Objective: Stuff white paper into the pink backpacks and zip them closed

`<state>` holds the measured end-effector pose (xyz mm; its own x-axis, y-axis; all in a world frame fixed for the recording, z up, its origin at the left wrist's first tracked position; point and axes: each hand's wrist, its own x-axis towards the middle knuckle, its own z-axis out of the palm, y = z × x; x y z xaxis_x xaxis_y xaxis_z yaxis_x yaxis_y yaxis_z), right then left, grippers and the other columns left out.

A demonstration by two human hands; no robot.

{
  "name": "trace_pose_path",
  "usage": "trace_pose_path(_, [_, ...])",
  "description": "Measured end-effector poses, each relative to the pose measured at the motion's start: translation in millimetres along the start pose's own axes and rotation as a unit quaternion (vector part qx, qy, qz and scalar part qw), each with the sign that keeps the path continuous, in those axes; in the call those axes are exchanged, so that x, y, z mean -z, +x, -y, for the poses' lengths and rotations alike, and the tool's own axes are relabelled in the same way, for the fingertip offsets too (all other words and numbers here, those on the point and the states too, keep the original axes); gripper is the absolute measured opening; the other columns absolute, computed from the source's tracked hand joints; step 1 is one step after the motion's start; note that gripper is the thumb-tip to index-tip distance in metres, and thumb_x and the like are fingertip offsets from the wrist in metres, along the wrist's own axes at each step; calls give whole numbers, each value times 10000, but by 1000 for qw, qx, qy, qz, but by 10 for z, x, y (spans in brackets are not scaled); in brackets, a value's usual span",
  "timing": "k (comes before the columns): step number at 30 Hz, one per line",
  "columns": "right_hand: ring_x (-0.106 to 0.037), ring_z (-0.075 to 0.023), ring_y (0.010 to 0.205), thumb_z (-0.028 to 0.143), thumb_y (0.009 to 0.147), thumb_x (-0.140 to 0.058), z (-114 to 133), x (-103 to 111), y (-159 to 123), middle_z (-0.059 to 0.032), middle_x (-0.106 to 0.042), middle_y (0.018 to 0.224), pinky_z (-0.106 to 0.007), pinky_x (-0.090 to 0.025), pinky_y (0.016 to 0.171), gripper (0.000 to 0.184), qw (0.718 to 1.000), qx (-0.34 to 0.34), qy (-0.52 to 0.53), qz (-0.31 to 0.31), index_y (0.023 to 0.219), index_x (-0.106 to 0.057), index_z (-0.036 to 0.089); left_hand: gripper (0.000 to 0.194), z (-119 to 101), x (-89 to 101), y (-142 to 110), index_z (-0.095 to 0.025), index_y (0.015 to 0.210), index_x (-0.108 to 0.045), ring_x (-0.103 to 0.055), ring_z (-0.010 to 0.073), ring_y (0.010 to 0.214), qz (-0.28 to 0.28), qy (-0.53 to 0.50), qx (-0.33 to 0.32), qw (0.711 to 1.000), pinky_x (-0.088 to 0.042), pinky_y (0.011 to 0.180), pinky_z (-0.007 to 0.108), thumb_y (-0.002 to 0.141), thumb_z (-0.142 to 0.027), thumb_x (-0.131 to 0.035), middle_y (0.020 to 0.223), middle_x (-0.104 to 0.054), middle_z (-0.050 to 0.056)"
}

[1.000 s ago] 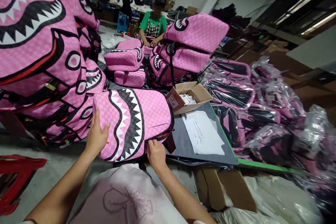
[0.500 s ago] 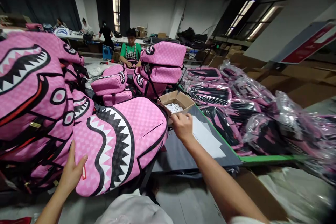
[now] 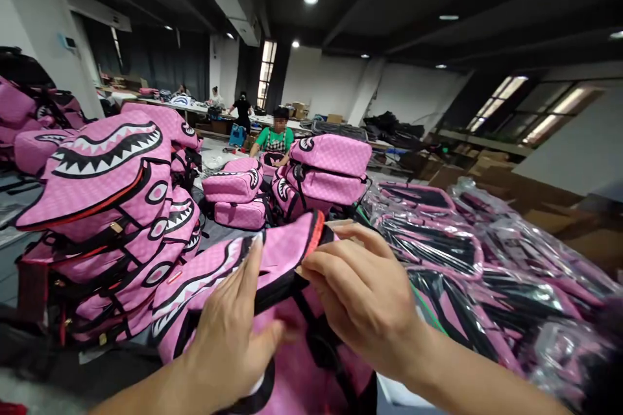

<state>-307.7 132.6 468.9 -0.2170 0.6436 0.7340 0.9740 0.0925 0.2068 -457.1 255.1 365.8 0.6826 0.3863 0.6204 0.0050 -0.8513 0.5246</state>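
Observation:
A pink checked backpack (image 3: 287,243) with a toothed shark-mouth print lies tilted in front of me, its front panel partly lifted along a black edge with red lining showing. My right hand (image 3: 372,295) is closed on that edge, with fingertips pinched together near the black zipper band. Against the panel rests my left hand (image 3: 228,327), its fingers stretched out and the thumb apart and blurred. The hands cover much of the bag's middle. Whether a zipper pull is between my right fingertips cannot be made out.
On the left rises a stack of pink backpacks (image 3: 107,168). More backpacks (image 3: 331,162) are piled ahead, and several plastic-wrapped ones (image 3: 433,246) lie on the right. A co-worker in green (image 3: 275,139) works beyond the piles. White paper (image 3: 403,395) shows at the bottom.
My right hand has left the cardboard box and now grips the backpack's edge. My left hand has moved right across the bag. The bag has turned and its panel is raised; the view has tilted up.

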Motion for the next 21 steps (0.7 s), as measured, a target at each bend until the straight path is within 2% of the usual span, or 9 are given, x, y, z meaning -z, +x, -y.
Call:
trace_pose_path(1, [-602, -116, 633, 120, 943, -497, -88, -22, -6, 18, -669, 728, -349, -462, 879, 138, 1000, -8, 8, 7, 874, -574, 211, 686, -56, -82, 59, -302, 1536, -328, -643, 277, 1190, -21, 12, -11, 1000, -587, 936, 395, 909, -365, -598, 1389, -603, 68])
trace_pose_path(3, [-605, -131, 641, 168, 943, -513, -379, -55, -61, 5, -672, 710, -317, -472, 775, 151, 998, -49, 27, 26, 823, -594, 210, 419, -27, -196, 131, -283, 1384, -548, -734, 228, 980, -59, 22, -15, 998, -617, 797, 327, 967, -309, -513, 1177, -732, 47])
trace_pose_path(6, [-581, -155, 595, 309, 896, -578, -1051, -173, -245, -20, -659, 651, -282, -409, 579, 193, 975, -209, 47, 64, 737, -617, 206, 313, 128, -220, 132, -240, 1240, -668, -749, 195, 885, -108, 12, 4, 994, -605, 749, 269, 971, -284, -515, 1077, -766, 39])
trace_pose_path(9, [-509, -135, 515, 433, 795, -638, -1695, -536, -526, -11, -610, 575, -261, -346, 509, 281, 904, -394, 128, 103, 648, -598, 198, 307, 254, -126, 64, -240, 1216, -700, -746, 179, 882, -116, -40, 40, 992, -592, 778, 241, 957, -292, -544, 1074, -768, 29])
trace_pose_path(11, [-458, -112, 480, 477, 709, -683, -1905, -927, -729, 8, -569, 530, -242, -326, 483, 324, 836, -473, 251, 121, 598, -573, 194, 295, 375, -44, 16, -232, 1158, -739, -745, 190, 862, -115, -74, 77, 988, -592, 787, 252, 940, -328, -563, 1039, -775, 32])
trace_pose_path(13, [-401, -88, 439, 460, 625, -729, -1897, -1374, -907, 29, -513, 467, -225, -286, 451, 348, 766, -527, 348, 121, 527, -525, 196, 303, 564, 41, -20, -209, 1054, -782, -742, 219, 828, -132, -96, 117, 980, -598, 777, 283, 894, -403, -613, 966, -783, 45])
trace_pose_path(15, [-364, -76, 409, 436, 588, -748, -1741, -1802, -1038, 39, -467, 415, -217, -251, 428, 381, 724, -552, 396, 120, 470, -471, 203, 357, 791, 133, -37, -189, 940, -803, -727, 235, 752, -174, -111, 159, 966, -598, 711, 301, 814, -499, -677, 841, -779, 54])
trace_pose_path(18, [-329, -69, 373, 476, 598, -728, -1471, -2272, -1149, 43, -425, 379, -218, -228, 404, 430, 688, -563, 442, 119, 443, -424, 214, 471, 1053, 291, -25, -169, 847, -790, -685, 229, 692, -251, -123, 228, 933, -566, 639, 302, 674, -605, -750, 742, -745, 54])
trace_pose_path(21, [-330, -64, 367, 551, 578, -717, -1364, -2512, -1189, 52, -419, 392, -219, -247, 398, 459, 660, -564, 486, 99, 465, -422, 218, 523, 1098, 443, 25, -152, 779, -748, -612, 187, 634, -293, -122, 267, 910, -504, 581, 271, 590, -639, -778, 680, -688, 31])
